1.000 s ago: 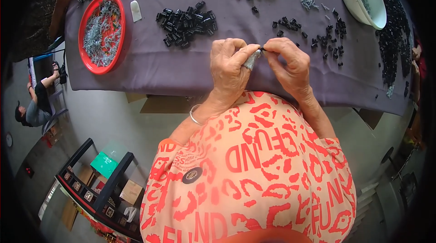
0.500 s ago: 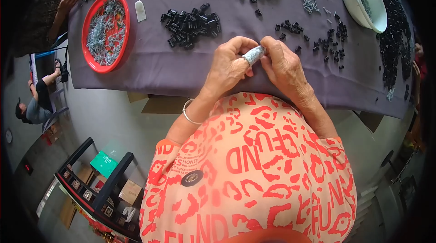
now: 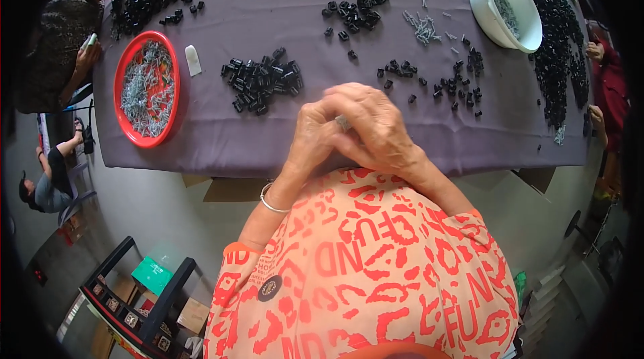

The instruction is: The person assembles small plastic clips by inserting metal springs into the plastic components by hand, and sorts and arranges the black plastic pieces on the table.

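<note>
My left hand point(image 3: 312, 134) and my right hand point(image 3: 379, 128) are together just above the table's near edge. The right hand lies partly over the left, its fingers bent across the left fingertips. A speckled grey-white wrap point(image 3: 343, 122), seemingly around my left thumb, shows between the hands. Both hands are closed, and whatever they pinch is hidden. Nearest on the left is a pile of black plastic pieces point(image 3: 263, 83). Off to the right lie scattered small black parts point(image 3: 458, 87).
A red tray point(image 3: 176, 101) holds grey screw-like pieces, beside a white flat piece point(image 3: 193, 61). A white basin point(image 3: 479, 7) stands at right, near loose grey pieces point(image 3: 422, 28) and a large black heap point(image 3: 553, 37). Other people's hands point(image 3: 87, 56) are at the table's sides.
My right hand has moved over the left, covering most of the grey-white wrap that showed between the fingers. The view has shifted, so the table sits lower.
</note>
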`<state>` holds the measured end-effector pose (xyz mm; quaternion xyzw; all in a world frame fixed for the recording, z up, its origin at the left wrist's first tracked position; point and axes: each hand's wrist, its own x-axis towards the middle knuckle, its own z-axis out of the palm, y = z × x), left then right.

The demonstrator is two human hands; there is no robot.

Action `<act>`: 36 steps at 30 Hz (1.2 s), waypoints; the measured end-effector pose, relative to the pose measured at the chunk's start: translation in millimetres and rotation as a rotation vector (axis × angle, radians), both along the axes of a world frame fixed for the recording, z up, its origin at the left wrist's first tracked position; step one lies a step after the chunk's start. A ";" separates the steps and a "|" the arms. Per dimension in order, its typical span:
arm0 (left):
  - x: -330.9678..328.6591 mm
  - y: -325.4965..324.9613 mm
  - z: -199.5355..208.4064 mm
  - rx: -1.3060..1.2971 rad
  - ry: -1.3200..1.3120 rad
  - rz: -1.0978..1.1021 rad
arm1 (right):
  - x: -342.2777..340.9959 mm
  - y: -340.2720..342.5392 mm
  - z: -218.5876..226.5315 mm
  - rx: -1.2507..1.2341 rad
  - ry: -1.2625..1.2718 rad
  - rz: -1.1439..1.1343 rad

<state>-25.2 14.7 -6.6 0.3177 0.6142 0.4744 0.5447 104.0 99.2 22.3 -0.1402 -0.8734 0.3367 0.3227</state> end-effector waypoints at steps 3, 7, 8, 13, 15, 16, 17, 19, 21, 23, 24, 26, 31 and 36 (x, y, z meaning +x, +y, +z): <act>1.7 -3.6 -21.1 0.346 0.363 0.004 | -16.1 -0.7 -11.6 0.024 -0.056 0.103; 3.8 -5.8 -18.0 0.207 0.293 0.016 | -20.9 -1.5 -23.2 0.046 -0.114 0.095; 3.2 -5.8 -14.5 0.200 0.295 0.024 | -21.2 -1.9 -24.0 0.041 -0.112 0.104; 3.1 -12.9 -23.8 0.232 0.201 0.011 | -19.9 -4.5 -27.3 0.035 -0.097 0.062; 7.4 -5.8 -16.2 0.308 0.270 0.120 | -18.0 -3.4 -28.2 0.026 -0.116 0.075; 7.2 -3.0 -10.0 0.280 0.236 0.120 | -17.9 -2.6 -26.7 0.018 -0.130 0.065; 8.1 -0.9 -6.8 0.255 0.201 0.123 | -16.8 -2.0 -25.5 0.013 -0.144 0.058; 6.1 1.1 -8.7 0.228 0.278 0.116 | -17.3 -0.6 -27.2 0.013 -0.128 0.087; 1.5 2.8 -8.9 0.072 0.241 -0.042 | -18.9 0.1 -26.8 -0.049 -0.131 0.082; -3.2 -2.1 -26.5 0.047 0.273 -0.179 | -19.9 -2.5 -26.5 -0.028 -0.146 0.072; -1.4 -2.6 -27.0 0.059 0.263 -0.133 | -19.7 -3.3 -27.3 -0.003 -0.161 0.065; 3.5 -1.7 -24.8 0.070 0.248 -0.086 | -20.4 -3.7 -29.2 0.021 -0.179 0.060; 9.9 -1.8 -22.4 0.208 0.212 0.148 | -20.6 -2.5 -31.8 -0.010 -0.197 0.075; -2.6 -2.7 -6.5 0.070 0.220 -0.048 | -18.0 0.1 -26.8 -0.065 -0.122 0.127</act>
